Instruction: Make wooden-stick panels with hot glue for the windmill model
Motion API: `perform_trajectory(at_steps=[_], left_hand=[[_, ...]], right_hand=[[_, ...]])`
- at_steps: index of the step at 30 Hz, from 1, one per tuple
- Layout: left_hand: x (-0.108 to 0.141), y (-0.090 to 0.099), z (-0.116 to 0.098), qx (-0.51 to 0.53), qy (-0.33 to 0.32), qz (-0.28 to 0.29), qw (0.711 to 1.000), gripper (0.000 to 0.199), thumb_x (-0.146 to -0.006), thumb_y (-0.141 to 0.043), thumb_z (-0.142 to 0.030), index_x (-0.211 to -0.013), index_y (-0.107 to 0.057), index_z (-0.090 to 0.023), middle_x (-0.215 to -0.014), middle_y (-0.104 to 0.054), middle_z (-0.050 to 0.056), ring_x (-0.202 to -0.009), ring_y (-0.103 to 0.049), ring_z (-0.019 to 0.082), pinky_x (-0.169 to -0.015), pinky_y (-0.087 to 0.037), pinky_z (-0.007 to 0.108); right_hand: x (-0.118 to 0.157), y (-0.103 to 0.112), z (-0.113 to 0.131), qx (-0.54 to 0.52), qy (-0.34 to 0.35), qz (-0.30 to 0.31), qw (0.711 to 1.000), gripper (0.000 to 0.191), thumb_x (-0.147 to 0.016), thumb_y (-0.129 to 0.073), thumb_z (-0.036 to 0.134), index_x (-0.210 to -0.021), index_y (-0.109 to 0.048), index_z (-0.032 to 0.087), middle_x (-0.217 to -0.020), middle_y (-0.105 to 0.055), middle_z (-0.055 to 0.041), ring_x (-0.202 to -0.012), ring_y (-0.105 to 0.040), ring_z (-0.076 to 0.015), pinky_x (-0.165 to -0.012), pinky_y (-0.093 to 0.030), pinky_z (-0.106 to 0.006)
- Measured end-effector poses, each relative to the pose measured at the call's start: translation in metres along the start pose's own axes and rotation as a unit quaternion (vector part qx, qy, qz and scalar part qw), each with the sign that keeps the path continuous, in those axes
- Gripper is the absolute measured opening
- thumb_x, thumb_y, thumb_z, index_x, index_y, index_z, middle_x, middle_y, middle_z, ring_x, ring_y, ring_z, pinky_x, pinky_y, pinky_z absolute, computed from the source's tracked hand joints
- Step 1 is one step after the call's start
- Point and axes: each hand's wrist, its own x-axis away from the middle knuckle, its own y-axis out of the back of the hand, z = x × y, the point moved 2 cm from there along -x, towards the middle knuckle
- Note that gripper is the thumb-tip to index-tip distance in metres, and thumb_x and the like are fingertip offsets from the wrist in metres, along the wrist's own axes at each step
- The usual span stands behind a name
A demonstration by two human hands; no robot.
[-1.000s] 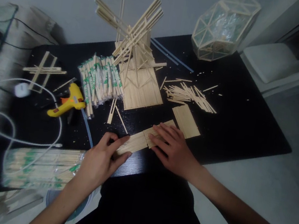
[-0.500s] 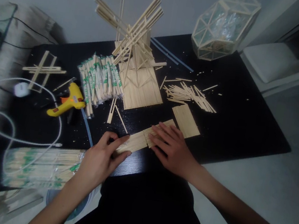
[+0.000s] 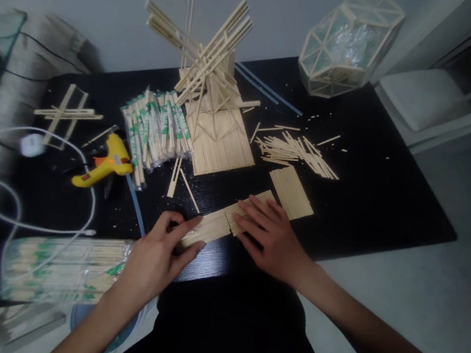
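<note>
Two flat panels of light wooden sticks lie end to end near the front edge of the black table, a thin gap between them. My left hand grips the outer end of the left panel between thumb and fingers. Spread flat over the right panel, my right hand rests with its fingers extended. A separate stick panel lies just beyond my right hand. Behind sits a larger stick base with a windmill-like stick structure on it.
A yellow glue gun and wrapped chopsticks are at the left, with a white cable and a long wrapped bundle nearer. Short loose sticks lie right of the base. A geometric glass case stands at the back right.
The view has shifted very slightly. Both hands and the two panels stay in nearly the same places.
</note>
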Motion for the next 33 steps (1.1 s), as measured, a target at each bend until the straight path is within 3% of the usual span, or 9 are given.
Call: perform_trajectory(at_steps=[6, 17, 23, 28, 33], left_hand=[[0.000, -0.001, 0.000, 0.019, -0.001, 0.010, 1.000, 0.043, -0.104, -0.058, -0.050, -0.141, -0.062, -0.029, -0.123, -0.056, 0.006, -0.066, -0.067, 0.010, -0.066, -0.063, 0.032], [-0.006, 0.001, 0.000, 0.021, 0.014, 0.026, 0.999, 0.040, -0.101, -0.064, -0.047, -0.138, -0.064, -0.032, -0.119, -0.061, 0.004, -0.073, -0.071, 0.014, -0.070, -0.063, 0.033], [-0.012, 0.004, -0.001, -0.033, 0.042, 0.050, 0.997, 0.042, -0.096, -0.071, -0.048, -0.128, -0.061, -0.023, -0.115, -0.066, 0.007, -0.086, -0.076, 0.026, -0.075, -0.063, 0.039], [-0.024, 0.008, -0.007, -0.072, 0.089, 0.105, 0.988, 0.042, -0.091, -0.075, -0.052, -0.113, -0.058, -0.020, -0.105, -0.070, 0.008, -0.083, -0.075, 0.031, -0.067, -0.055, 0.037], [-0.038, 0.012, -0.010, 0.005, 0.084, 0.149, 0.985, 0.026, -0.097, -0.068, -0.044, -0.102, -0.055, -0.022, -0.087, -0.074, 0.005, -0.079, -0.074, 0.028, -0.063, -0.042, 0.031]], right_hand=[[0.000, 0.001, 0.000, 0.001, -0.006, 0.005, 1.000, 0.032, -0.106, -0.058, 0.026, -0.137, -0.069, 0.023, -0.153, -0.063, -0.0061, -0.151, -0.049, -0.0264, -0.122, -0.039, -0.053], [-0.003, 0.001, -0.002, -0.025, -0.017, 0.016, 0.999, 0.037, -0.103, -0.060, 0.026, -0.140, -0.066, 0.026, -0.152, -0.063, -0.0080, -0.150, -0.050, -0.0292, -0.121, -0.040, -0.059], [-0.005, 0.012, -0.016, -0.017, -0.031, -0.011, 0.999, 0.035, -0.097, -0.061, 0.021, -0.132, -0.068, 0.022, -0.146, -0.067, -0.0113, -0.145, -0.055, -0.0325, -0.121, -0.039, -0.065], [-0.010, 0.014, -0.025, -0.002, -0.046, -0.060, 0.997, 0.022, -0.099, -0.065, 0.025, -0.119, -0.071, 0.021, -0.131, -0.073, -0.0130, -0.134, -0.064, -0.0343, -0.116, -0.045, -0.065], [-0.027, 0.011, -0.021, -0.031, -0.049, -0.086, 0.995, 0.016, -0.099, -0.066, 0.022, -0.114, -0.071, 0.021, -0.121, -0.076, -0.0122, -0.124, -0.069, -0.0332, -0.115, -0.046, -0.066]])
